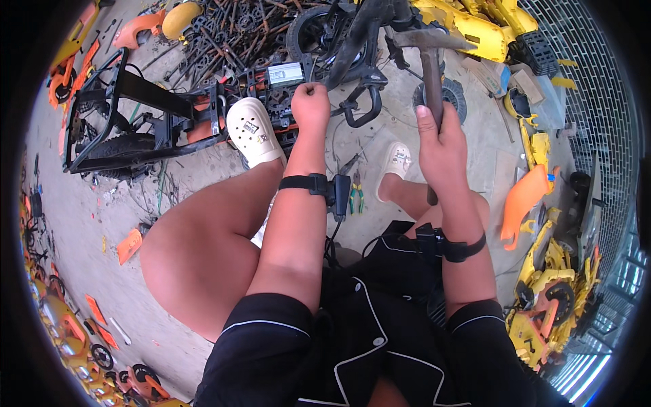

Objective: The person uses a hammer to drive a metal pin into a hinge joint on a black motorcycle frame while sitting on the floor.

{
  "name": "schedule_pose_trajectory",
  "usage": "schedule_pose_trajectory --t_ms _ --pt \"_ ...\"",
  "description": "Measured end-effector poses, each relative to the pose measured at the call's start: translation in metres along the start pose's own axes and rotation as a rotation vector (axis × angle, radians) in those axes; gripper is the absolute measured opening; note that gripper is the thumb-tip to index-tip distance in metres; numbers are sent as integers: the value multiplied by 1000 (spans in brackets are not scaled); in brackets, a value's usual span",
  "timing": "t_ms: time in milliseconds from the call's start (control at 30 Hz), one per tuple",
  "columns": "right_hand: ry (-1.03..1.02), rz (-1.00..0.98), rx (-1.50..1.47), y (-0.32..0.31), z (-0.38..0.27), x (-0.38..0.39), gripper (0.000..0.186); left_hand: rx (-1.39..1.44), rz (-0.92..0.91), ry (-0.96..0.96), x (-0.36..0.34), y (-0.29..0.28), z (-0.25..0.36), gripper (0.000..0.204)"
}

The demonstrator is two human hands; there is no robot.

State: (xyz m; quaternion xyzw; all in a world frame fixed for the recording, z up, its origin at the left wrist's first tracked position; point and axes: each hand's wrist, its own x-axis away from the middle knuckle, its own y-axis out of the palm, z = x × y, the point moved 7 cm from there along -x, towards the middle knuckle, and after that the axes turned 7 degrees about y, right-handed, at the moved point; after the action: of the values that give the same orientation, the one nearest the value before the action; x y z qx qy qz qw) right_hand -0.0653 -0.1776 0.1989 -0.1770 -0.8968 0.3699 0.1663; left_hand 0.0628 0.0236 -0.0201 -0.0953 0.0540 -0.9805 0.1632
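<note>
My right hand [442, 139] is closed round the wooden handle of a hammer [431, 74], raised with its metal head uppermost. My left hand [310, 103] is closed in a fist above the vehicle frame; what it grips is mostly hidden, though a thin rod-like bit seems to show past the fingers. Below it lies a partly stripped black scooter frame [152, 98] with orange parts. A silver box [285, 74] sits in its open middle, just beside my left fist. My left shoe [252, 130], a pale clog, rests against the frame.
Green-handled pliers [357, 195] lie on the concrete floor between my feet. Rusty metal parts [230, 41] are heaped behind the frame. Yellow panels [475, 30] and an orange panel [523, 203] lie to the right, near a brick-patterned wall [603, 88]. More scooter parts line the left edge.
</note>
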Motion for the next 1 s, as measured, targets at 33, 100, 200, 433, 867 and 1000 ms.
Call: schedule_pose_trajectory --t_ms 33,100,200,433,867,1000 --pt "-11 -5 66 5 6 -2 37 5 11 -16 3 2 -7 25" --pt "3 -24 158 34 15 -6 37 -33 54 -5 -12 -12 -15 25" --pt "52 -106 280 41 17 -15 37 -69 188 8 -9 -20 6 26" --pt "-21 -90 354 32 17 -20 41 363 242 383 3 -53 210 21" --pt "122 -125 145 18 15 -8 46 -147 -400 555 131 -175 397 23" --pt "113 -158 194 35 17 -14 47 -64 -373 331 133 -194 379 18"
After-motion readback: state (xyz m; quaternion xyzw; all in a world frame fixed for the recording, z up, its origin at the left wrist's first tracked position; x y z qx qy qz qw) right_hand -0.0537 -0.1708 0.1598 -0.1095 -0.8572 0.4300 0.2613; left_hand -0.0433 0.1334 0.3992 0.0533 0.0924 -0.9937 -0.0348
